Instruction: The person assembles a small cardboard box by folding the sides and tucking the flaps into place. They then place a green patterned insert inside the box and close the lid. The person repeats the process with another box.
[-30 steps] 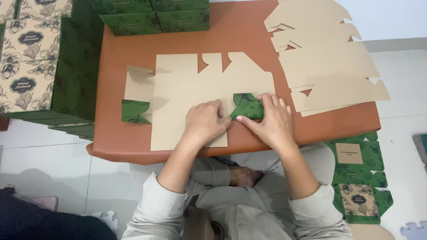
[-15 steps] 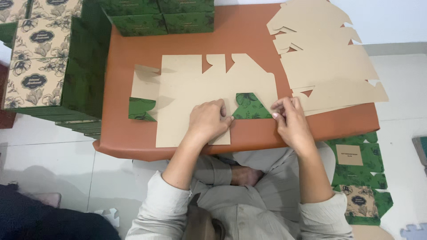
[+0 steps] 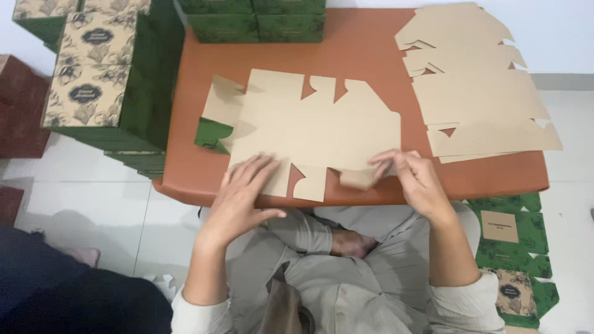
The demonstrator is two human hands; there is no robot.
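While a flat die-cut cardboard blank (image 3: 309,127), plain brown side up, is spread across the low orange-brown table (image 3: 371,46), its near edge is pressed flat under the open left hand (image 3: 247,185). One small near flap (image 3: 359,178) is pinched by the right hand (image 3: 411,176). Room is hemmed by stacked flat blanks (image 3: 476,99) at right, green boxes (image 3: 257,18) beyond, and a printed box stack (image 3: 105,74) at left.
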